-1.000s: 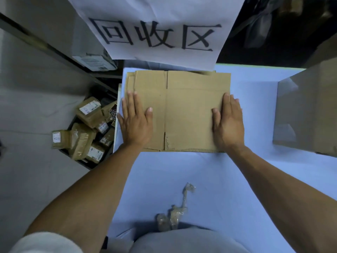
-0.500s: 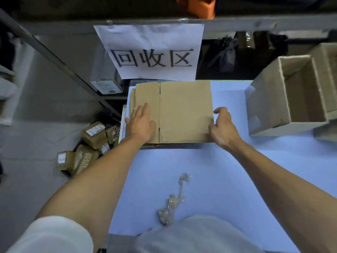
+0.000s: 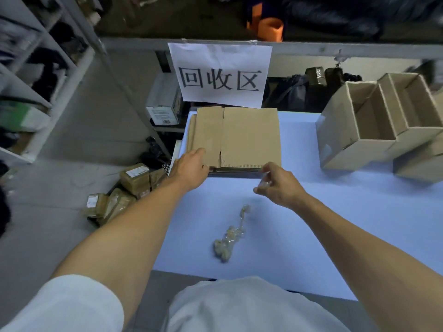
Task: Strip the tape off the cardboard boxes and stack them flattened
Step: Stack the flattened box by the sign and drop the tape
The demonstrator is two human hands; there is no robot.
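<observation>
Lying flat | tan flattened cardboard stack [image 3: 249, 135] | edges aligned, creased

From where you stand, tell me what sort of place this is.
Probably a warehouse or parcel room's recycling corner: a paper sign reading 回收区, flattened cardboard stacked below it, taped parcels piled on the floor.

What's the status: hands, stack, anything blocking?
Left hand on near-left corner of flat stack, grip unclear. Right hand off stack, fingers curled, contents unclear. Tape wad loose on table; open boxes wait right.
</observation>
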